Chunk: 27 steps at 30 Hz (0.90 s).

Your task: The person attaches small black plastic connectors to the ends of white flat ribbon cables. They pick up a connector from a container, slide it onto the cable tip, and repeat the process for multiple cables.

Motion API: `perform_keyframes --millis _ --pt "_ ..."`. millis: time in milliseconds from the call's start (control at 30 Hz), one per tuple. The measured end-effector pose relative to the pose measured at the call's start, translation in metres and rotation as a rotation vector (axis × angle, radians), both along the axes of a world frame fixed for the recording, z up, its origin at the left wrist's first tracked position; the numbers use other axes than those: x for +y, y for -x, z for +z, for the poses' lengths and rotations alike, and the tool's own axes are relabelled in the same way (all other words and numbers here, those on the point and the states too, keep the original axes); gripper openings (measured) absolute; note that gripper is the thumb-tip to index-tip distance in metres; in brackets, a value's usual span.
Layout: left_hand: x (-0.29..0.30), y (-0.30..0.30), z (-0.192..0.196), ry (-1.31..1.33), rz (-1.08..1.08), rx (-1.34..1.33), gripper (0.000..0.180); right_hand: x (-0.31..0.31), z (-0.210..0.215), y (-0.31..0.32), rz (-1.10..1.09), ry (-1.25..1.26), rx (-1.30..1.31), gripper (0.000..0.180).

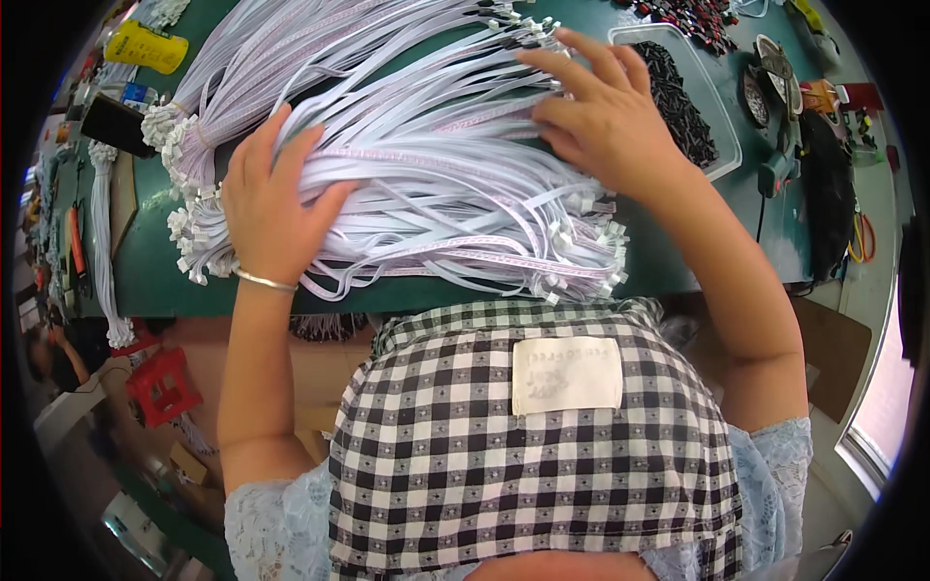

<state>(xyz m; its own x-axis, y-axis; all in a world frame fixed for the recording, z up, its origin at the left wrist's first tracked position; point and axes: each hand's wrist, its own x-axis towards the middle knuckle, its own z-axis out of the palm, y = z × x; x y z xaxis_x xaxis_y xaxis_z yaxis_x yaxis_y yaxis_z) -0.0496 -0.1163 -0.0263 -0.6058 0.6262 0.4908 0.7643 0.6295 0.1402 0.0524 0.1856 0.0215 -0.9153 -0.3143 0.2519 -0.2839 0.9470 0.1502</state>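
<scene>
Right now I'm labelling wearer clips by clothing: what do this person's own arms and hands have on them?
Both forearms are bare. The left hand has a thin silver metal bangle at the wrist; the right hand shows no jewellery. Short pale blue lace sleeves cover the upper arms. A black-and-white checked fabric apron with a cream rectangular patch covers the front.

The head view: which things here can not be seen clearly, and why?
- Cable bundle: parts lie hidden under the left hand and right hand.
- Clear tray of small black parts: single pieces too small to tell.
- Yellow container: bent near the fisheye rim.
- Red stool: partly hidden by the green table edge.
</scene>
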Motion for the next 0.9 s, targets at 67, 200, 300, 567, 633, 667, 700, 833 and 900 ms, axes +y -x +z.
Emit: perform_keyframes --millis 67,200,300,567,633,667,700,833,900 --pt "0.009 0.003 -0.004 -0.019 0.033 0.022 0.05 0.007 -0.007 0.007 -0.027 0.003 0.059 0.011" --pt "0.024 0.014 -0.004 -0.028 0.1 0.03 0.047 0.02 -0.008 0.031 -0.027 -0.019 0.112 0.009" --pt "0.026 0.017 -0.004 -0.015 0.134 -0.013 0.045 0.021 -0.007 0.04 -0.045 0.016 0.069 0.005" --pt "0.026 0.011 0.004 -0.074 0.101 0.222 0.041 0.036 0.003 0.031 0.045 0.203 0.043 0.009" --pt "0.02 0.007 0.005 -0.078 -0.041 0.136 0.038 0.033 0.01 0.021 0.078 0.252 0.077 0.014" --pt "0.017 0.004 0.007 -0.064 -0.149 0.036 0.036 0.029 0.013 0.014 0.068 0.289 0.057 0.016" --pt "0.015 -0.001 0.009 -0.05 -0.254 -0.067 0.034 0.022 0.015 0.006 0.06 0.327 0.034 0.018" --pt "0.023 -0.014 0.014 0.007 -0.285 -0.079 0.033 -0.032 -0.002 -0.038 0.011 0.367 -0.066 0.039" --pt "0.02 -0.017 0.013 0.055 -0.291 -0.066 0.034 -0.043 0.014 -0.062 0.115 0.42 -0.258 0.042"
